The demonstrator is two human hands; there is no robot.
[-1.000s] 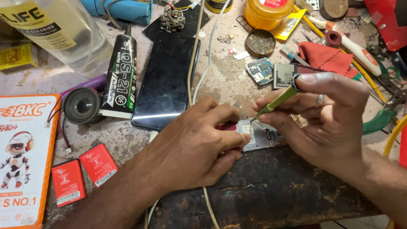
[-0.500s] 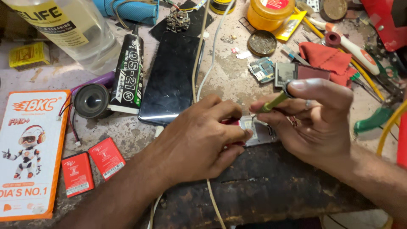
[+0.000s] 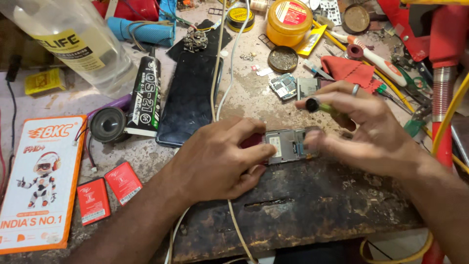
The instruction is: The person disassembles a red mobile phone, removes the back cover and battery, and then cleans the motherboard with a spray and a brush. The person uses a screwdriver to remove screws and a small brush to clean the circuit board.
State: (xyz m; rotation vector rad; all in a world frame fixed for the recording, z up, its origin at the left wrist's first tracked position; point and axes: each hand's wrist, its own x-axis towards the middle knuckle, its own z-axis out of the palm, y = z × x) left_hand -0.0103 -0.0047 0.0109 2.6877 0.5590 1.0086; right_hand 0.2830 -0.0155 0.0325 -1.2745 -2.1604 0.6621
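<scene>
The near left part of the small opened phone [image 3: 288,145] is covered by the left hand [image 3: 222,159]. The right hand [image 3: 364,129] is blurred, and the tip of the green-handled tool [image 3: 322,106] is hidden behind its fingers. The clear bottle [image 3: 73,41] at far left is cut off by the top edge. The orange box [image 3: 36,186] is cropped at the left edge.

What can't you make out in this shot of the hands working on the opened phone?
Head view only:
- Screwdriver tip: hidden behind the right hand, whose fingers are motion-blurred.
- Left end of the opened phone: covered by the left hand.
- Parts inside the phone: too small and blurred to tell.
- Clear bottle: cut off by the top edge.
- Orange box: cut off by the left edge.
</scene>
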